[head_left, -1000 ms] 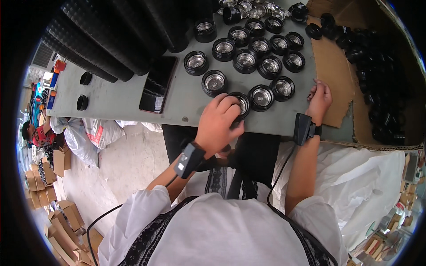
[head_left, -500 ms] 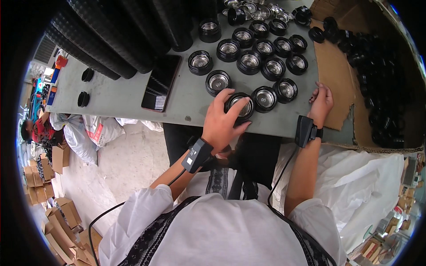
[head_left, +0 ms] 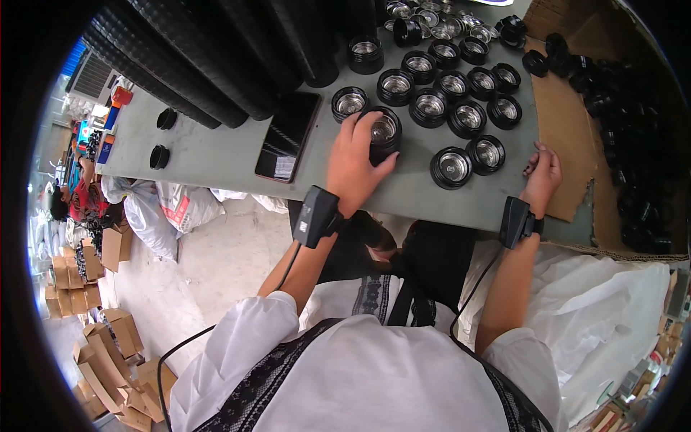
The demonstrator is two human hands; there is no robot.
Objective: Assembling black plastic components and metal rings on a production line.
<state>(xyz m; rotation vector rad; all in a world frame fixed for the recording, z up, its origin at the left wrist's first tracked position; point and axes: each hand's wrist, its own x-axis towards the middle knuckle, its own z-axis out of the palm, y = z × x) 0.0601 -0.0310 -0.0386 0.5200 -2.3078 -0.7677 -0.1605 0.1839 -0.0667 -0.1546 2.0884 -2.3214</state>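
Observation:
My left hand curves its fingers and thumb around a black round cap with a silver inside. Beneath or against this cap there may be another one, but I cannot tell. To the right of it stand two similar caps, a nearer black cap and a second black cap touching it. Loosely curled, my right hand rests at the table's right side by the cardboard. Whether its fingers hold anything is hidden. Several more silver-lined black caps stand upright farther back.
Long black ribbed tubes lie at the back left, beside a dark phone. Loose silver discs are heaped at the back. An opened cardboard box with many black parts is on the right. Two small black rings sit far left.
My left hand has carried the cap from the near edge farther back, to where a lone cap stood. My right hand stays curled at the right. The whole view has shifted slightly.

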